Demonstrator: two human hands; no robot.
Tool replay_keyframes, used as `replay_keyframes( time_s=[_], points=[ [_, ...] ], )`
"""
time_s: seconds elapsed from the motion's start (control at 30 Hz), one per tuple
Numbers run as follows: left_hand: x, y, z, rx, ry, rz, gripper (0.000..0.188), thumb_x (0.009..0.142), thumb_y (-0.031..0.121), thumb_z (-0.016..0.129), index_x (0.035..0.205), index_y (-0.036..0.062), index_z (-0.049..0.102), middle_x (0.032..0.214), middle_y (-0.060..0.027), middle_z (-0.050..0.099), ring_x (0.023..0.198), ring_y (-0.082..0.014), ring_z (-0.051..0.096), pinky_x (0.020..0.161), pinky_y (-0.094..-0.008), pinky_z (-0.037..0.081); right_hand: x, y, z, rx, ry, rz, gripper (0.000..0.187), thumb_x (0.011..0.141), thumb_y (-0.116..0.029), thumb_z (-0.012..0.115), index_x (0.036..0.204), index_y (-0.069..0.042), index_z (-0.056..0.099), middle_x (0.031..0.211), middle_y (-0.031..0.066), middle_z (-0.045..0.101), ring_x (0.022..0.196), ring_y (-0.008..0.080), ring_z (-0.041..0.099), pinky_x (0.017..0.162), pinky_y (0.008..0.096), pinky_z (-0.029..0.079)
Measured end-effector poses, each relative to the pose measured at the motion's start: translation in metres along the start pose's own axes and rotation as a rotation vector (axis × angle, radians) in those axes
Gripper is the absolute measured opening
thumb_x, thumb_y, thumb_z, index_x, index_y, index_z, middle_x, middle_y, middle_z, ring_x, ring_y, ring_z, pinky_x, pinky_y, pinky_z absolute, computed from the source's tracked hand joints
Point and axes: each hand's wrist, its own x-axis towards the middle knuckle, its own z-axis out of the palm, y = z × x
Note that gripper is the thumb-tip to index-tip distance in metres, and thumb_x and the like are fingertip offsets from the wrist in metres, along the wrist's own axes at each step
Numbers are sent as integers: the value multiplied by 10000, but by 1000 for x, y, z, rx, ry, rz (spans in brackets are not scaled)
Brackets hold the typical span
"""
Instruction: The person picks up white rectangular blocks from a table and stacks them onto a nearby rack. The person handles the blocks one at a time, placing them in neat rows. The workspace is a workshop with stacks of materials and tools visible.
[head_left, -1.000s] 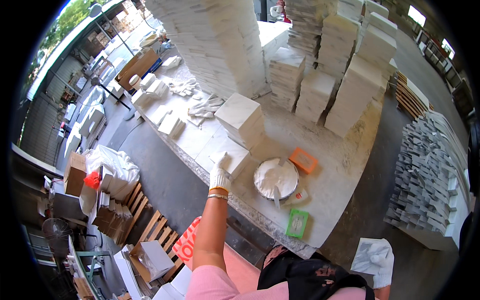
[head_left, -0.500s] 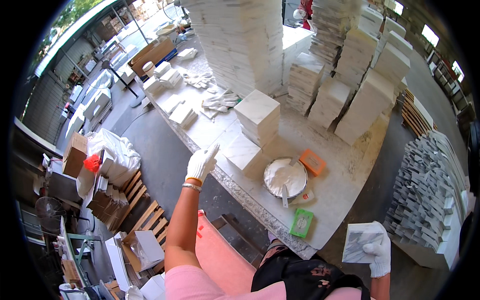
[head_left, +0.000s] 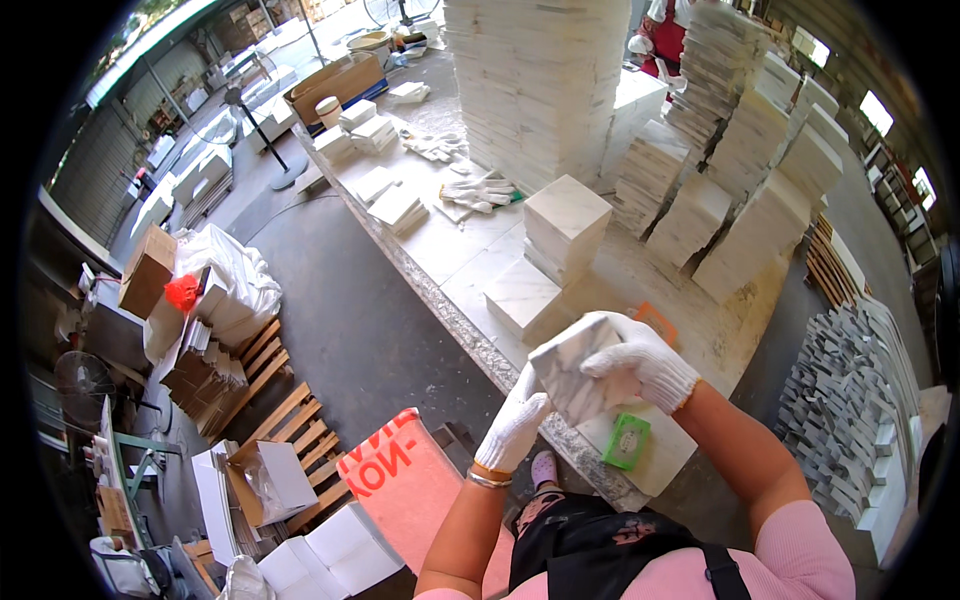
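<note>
A square white marble tile with grey veins is held tilted above the near part of the stone table. My right hand, in a white knit glove, is closed on its right side, with the thumb across the face. At the tile's left edge, my gloved left hand grips with fingers and thumb. Below the tile, a green box lies near the table's corner. An orange box shows partly behind my right hand. The bowl of white paste is hidden behind the tile and hands.
A short stack of tiles stands beside a lower stack on the table. Tall tile stacks rise behind, near white gloves. Wooden pallets lie on the left floor; grey strips are piled at right.
My right hand has brought the tile from the far right to over the table's near edge. My left hand has moved right and down onto the tile's edge. The view has shifted.
</note>
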Motion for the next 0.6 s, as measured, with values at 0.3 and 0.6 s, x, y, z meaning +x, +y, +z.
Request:
replay_keyframes(
  time_s=[0.3,0.6],
  points=[
    [26,40,-16,-42,224,72,455,864,171,694,1269,-5,586,1054,-24,645,855,-97,587,757,-232,468,82,-9,22,-222,-195,23,697,832,-352,797,1336,64,554,1260,154,636,1166,205,609,1002,329,481],
    [98,69,-43,23,447,-4,312,874,295,733,1083,74,663,971,-20,643,786,-156,645,661,-276,528,24,-25,-27,-309,168,-63,844,910,-447,708,1514,54,398,1481,182,502,1322,249,511,1084,356,408]
  ],
)
